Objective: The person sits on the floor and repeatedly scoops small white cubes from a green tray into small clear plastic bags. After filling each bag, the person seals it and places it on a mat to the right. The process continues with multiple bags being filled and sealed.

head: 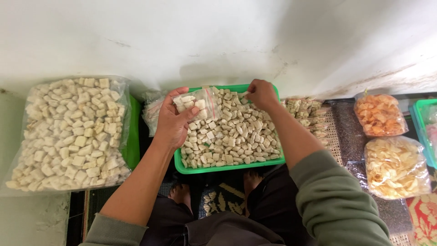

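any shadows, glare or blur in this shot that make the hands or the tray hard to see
Head view: soft even light, everything fairly sharp; a dim shadow lies on the white wall above the green tray; mild sheen on the small bag in the left hand and on the big bag of pieces; the right hand shows clearly; wide-lens bending at the edges.

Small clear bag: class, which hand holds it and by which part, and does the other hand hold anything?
The left hand holds the small clear bag by its lower side, thumb across it. The right hand pinches pale pieces over the green tray.
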